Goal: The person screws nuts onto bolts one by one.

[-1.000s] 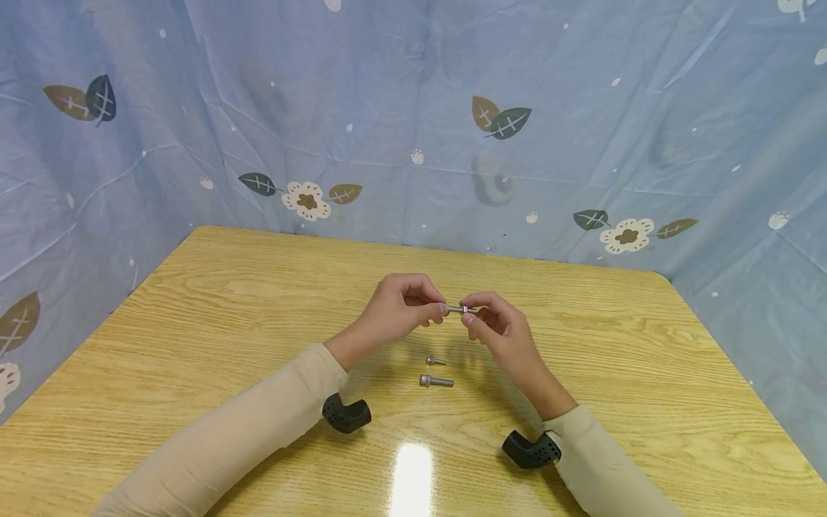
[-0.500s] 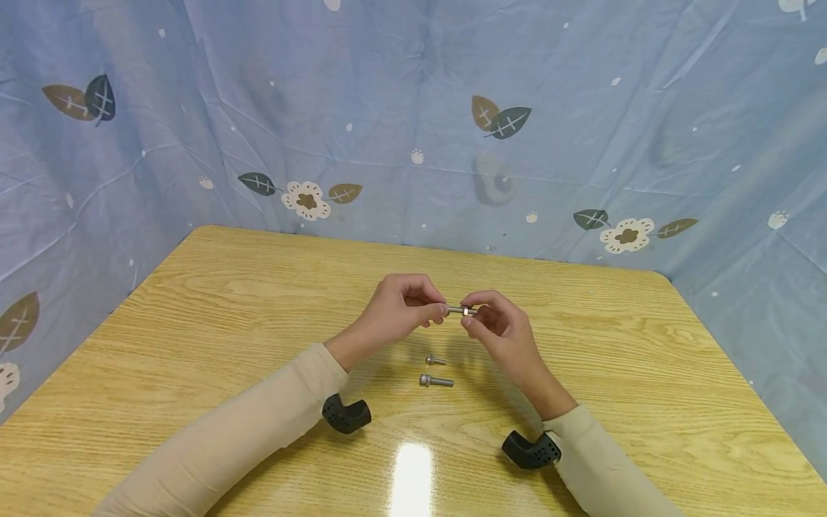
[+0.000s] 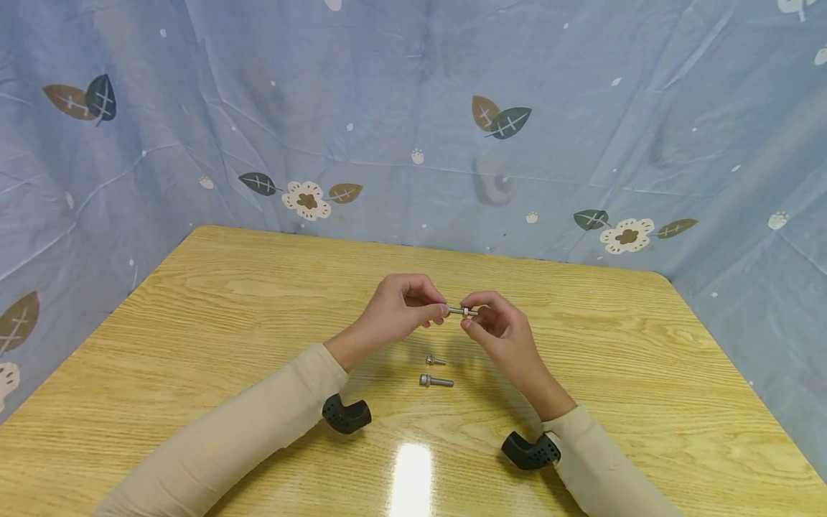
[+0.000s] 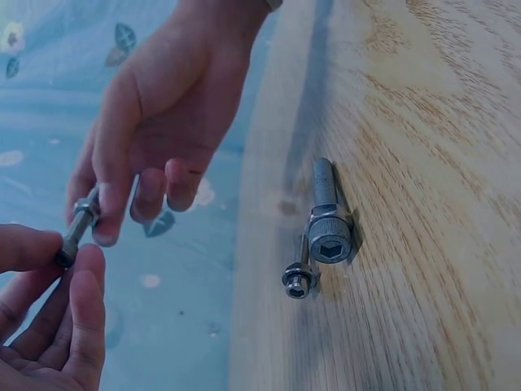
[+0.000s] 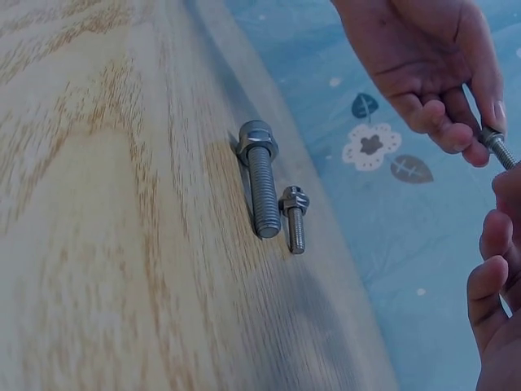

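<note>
Both hands are raised over the table in the head view, facing each other. My left hand (image 3: 407, 305) pinches the head end of a metal bolt (image 3: 455, 310) between thumb and fingers, and the shank points right. Partway along the shank sits a hex nut (image 3: 466, 312). My right hand (image 3: 500, 327) has thumb and index finger on either side of this nut, with the bolt's tip between them. In the left wrist view the nut (image 4: 87, 208) lies against the right fingers, apart from the bolt head. The left fingertips mostly hide that head.
Below the hands, a small socket-head bolt (image 3: 436, 360) and a larger one (image 3: 436, 380) lie side by side on the wooden table (image 3: 258, 287), each with a nut near its head. A blue patterned curtain (image 3: 388, 108) hangs behind and beside the table.
My right thumb and index finger shift slightly around the nut, which shows a different face to the light. The left hand and the two bolts on the table stay in place.
</note>
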The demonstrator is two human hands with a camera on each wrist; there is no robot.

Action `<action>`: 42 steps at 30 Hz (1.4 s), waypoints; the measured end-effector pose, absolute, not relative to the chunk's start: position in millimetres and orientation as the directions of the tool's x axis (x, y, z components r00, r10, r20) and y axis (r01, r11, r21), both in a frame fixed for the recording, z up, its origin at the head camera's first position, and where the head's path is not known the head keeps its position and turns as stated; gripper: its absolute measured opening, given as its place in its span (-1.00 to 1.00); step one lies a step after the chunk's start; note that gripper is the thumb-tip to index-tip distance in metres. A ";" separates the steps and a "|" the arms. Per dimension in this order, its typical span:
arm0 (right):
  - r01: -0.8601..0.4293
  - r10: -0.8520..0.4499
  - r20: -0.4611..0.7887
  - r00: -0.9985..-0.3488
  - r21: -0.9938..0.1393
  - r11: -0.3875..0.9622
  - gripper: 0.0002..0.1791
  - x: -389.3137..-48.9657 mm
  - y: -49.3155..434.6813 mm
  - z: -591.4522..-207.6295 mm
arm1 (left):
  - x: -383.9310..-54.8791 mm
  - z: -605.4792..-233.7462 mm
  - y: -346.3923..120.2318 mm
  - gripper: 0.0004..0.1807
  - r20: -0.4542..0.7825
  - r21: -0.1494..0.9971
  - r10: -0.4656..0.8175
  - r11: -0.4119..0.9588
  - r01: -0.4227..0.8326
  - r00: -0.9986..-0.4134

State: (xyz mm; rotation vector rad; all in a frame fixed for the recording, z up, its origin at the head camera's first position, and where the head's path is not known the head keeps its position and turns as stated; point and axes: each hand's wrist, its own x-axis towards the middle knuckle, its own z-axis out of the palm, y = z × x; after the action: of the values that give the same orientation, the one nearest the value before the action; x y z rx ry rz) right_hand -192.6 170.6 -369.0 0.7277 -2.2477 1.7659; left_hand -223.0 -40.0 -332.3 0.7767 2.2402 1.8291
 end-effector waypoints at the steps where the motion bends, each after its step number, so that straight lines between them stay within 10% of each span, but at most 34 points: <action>1: -0.487 -0.254 0.439 -0.862 -0.856 0.172 -0.75 -192.5 170.5 -369.2 | -222.6 -331.8 -39.9 -0.96 0.206 0.946 0.476 0.126 0.298 -0.855; 42: -0.508 -0.239 0.468 -0.851 -0.850 0.143 -0.71 -193.7 168.4 -370.5 | -223.0 -330.9 -39.5 -0.96 0.192 0.953 0.469 0.122 0.279 -0.862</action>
State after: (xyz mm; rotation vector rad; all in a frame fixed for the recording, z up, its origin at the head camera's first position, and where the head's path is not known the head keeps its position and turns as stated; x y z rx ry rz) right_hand -193.7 168.4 -370.5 0.7340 -2.1962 1.7779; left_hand -223.0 -39.5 -330.9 0.7521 2.2312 1.8362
